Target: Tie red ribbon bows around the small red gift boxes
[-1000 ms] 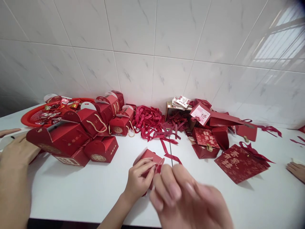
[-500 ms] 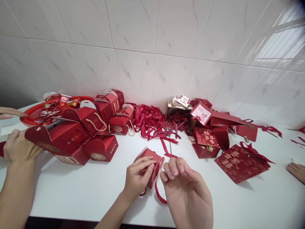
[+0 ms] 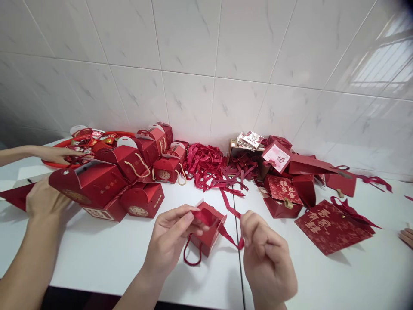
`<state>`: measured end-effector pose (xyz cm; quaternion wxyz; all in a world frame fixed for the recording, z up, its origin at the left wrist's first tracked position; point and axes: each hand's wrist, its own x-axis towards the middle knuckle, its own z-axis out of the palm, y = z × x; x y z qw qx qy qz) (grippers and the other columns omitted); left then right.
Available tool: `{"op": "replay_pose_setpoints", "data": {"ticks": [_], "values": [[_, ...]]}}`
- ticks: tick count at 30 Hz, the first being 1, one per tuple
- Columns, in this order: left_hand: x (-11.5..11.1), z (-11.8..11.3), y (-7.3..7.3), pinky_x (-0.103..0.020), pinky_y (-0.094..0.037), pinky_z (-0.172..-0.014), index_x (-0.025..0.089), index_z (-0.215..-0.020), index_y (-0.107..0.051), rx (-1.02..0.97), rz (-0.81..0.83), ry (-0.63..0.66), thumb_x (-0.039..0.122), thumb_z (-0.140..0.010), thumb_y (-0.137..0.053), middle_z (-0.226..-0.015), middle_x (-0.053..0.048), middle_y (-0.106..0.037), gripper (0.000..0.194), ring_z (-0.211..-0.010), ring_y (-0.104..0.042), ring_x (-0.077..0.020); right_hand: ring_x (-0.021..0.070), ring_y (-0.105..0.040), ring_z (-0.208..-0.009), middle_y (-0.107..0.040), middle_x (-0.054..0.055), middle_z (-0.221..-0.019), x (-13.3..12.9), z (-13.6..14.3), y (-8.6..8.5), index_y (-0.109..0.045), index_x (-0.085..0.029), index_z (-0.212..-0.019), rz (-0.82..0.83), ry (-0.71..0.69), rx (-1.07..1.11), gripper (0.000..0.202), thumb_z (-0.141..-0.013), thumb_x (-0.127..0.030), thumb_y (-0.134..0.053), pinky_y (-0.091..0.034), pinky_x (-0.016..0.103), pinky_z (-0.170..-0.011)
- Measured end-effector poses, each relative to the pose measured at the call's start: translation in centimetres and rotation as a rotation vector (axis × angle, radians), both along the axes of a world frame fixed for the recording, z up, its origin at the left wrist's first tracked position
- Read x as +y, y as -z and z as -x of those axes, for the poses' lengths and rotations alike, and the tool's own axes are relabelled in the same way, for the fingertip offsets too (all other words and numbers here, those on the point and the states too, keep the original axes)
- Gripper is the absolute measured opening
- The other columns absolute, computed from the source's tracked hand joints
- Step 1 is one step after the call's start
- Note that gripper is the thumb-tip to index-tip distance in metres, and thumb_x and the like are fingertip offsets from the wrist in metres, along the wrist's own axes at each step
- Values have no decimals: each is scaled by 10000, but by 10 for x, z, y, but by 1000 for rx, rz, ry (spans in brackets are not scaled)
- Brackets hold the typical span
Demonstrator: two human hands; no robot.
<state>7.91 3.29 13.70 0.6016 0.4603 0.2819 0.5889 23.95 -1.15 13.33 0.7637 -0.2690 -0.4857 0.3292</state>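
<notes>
A small red gift box (image 3: pixel 211 234) lies on the white table in front of me, with a dark red cord handle (image 3: pixel 192 261) sticking out toward me. Between finger and thumb, my left hand (image 3: pixel 172 237) pinches a red ribbon (image 3: pixel 227 236) over the top of the box. That ribbon runs across to the right, where my closed right hand (image 3: pixel 269 256) grips its other stretch beside the box. The fingertips of the right hand partly hide the ribbon there. Another strip of ribbon trails from the pile behind to near my right hand.
Behind the box is a heap of red ribbons (image 3: pixel 206 161). Stacked red boxes (image 3: pixel 142 202) stand left, before a red basket (image 3: pixel 54 164) of sweets. A co-worker's hands (image 3: pixel 48 198) are there. On the right sit red bags (image 3: pixel 334 228), cards (image 3: pixel 253 138) and another person's fingers (image 3: pixel 407 236).
My left hand has moved from the box to the ribbon and lifted it. My right hand has turned and closed on the ribbon. At left, a co-worker's hand has reached into the basket.
</notes>
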Motion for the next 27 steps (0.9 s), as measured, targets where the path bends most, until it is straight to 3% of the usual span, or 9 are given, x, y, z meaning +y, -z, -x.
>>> {"op": "replay_pose_setpoints", "data": {"ticks": [3,5,6,8,12,16,20,24,27], "values": [[-6,4,-9,-276,-557,-504,240,-811,-766,47,-114,-10,295,-753,-703,-729,-41,-700,101,-552,-647,-157,210,-499,-929,-541,67,-938,7,3,-2,-556,-192,-789,137,1,-185,275,-915,-355,-374,-373,354,-823],[-9,5,-14,-263,-540,-495,247,-837,-760,132,-223,-45,262,-782,-674,-785,-49,-686,104,-618,-641,-162,214,-498,-1039,-540,79,-1107,11,5,-8,-555,-212,-1080,219,-168,-321,273,-911,-397,-447,-383,354,-896],[-10,5,-15,-255,-530,-504,254,-855,-755,187,-289,-88,242,-798,-654,-799,-49,-672,116,-662,-633,-165,201,-520,-1010,-558,73,-1097,12,5,-12,-546,-216,-1124,250,-264,-381,286,-899,-384,-494,-403,333,-878],[-12,6,-16,-253,-523,-573,267,-875,-742,316,-428,-226,202,-821,-617,-813,-40,-634,151,-735,-608,-160,161,-557,-848,-611,41,-928,14,3,-22,-602,-201,-1002,284,-362,-495,186,-881,-334,-555,-433,275,-776],[-4,10,-2,-284,-498,-751,263,-1007,-683,572,-548,-425,203,-831,-589,-939,-41,-587,209,-863,-577,-164,124,-519,-652,-598,5,-701,11,-8,-38,-623,-178,-777,233,-227,-622,135,-866,-272,-588,-401,240,-620],[16,6,36,-340,-486,-812,225,-1180,-526,794,-339,-471,309,-823,-592,-1127,-91,-573,373,-1035,-559,-224,144,-538,-666,-588,21,-721,-3,-20,-38,-633,-202,-818,129,-94,-357,146,-909,-249,-528,-420,277,-622],[32,-5,67,-382,-504,-812,214,-1231,-429,881,-147,-457,387,-803,-598,-1106,-103,-592,492,-1018,-598,-245,169,-553,-768,-564,31,-767,-12,-24,-21,-629,-205,-825,-42,146,38,145,-911,-243,-519,-457,329,-706],[32,-13,76,-389,-507,-814,234,-1277,-383,960,-127,-424,338,-805,-584,-1090,-80,-597,523,-990,-624,-246,162,-554,-851,-555,20,-872,-7,-24,-1,-614,-224,-771,14,358,290,195,-917,-233,-486,-454,341,-832],[28,-15,78,-393,-506,-812,231,-1304,-367,961,-118,-400,286,-807,-564,-1084,-80,-596,537,-1010,-618,-252,142,-545,-799,-541,2,-859,6,-15,13,-609,-236,-769,160,288,447,166,-896,-302,-524,-481,309,-791]]}}
